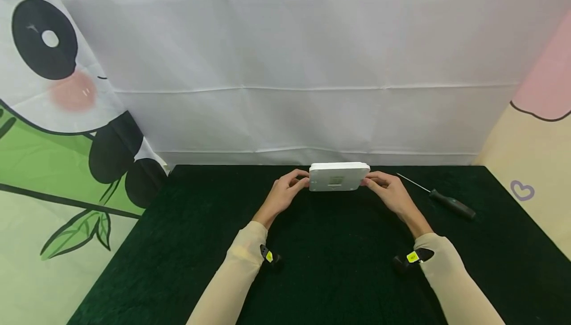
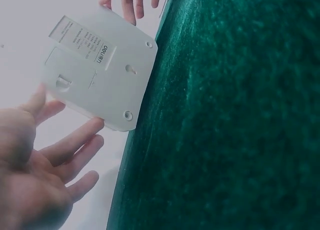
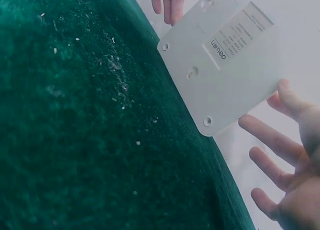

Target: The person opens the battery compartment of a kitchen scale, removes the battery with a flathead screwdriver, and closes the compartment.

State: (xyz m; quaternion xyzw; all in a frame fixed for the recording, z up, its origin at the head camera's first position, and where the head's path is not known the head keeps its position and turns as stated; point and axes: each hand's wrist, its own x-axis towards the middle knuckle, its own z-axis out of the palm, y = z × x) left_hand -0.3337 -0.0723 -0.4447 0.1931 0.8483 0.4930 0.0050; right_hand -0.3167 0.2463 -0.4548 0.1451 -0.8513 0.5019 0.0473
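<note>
A flat white plastic device (image 1: pixel 332 179) with rounded corners is held up near the far edge of the table. Its back faces me and carries a printed deli label (image 2: pixel 97 52), with screw holes toward the corners; the front side is hidden. At its left edge, my left hand (image 1: pixel 282 195) pinches it between thumb and index finger. My right hand (image 1: pixel 394 197) pinches the right edge likewise, the other fingers (image 3: pixel 270 162) spread apart from the device. Both wrist views show the same back panel tilted.
To the right of my right hand, a screwdriver (image 1: pixel 451 204) with a dark handle lies on the dark green table cloth (image 1: pixel 339 270). Behind the table hangs a creased white cloth (image 1: pixel 285 62). Printed cartoon cloth (image 1: pixel 58 166) borders the left side.
</note>
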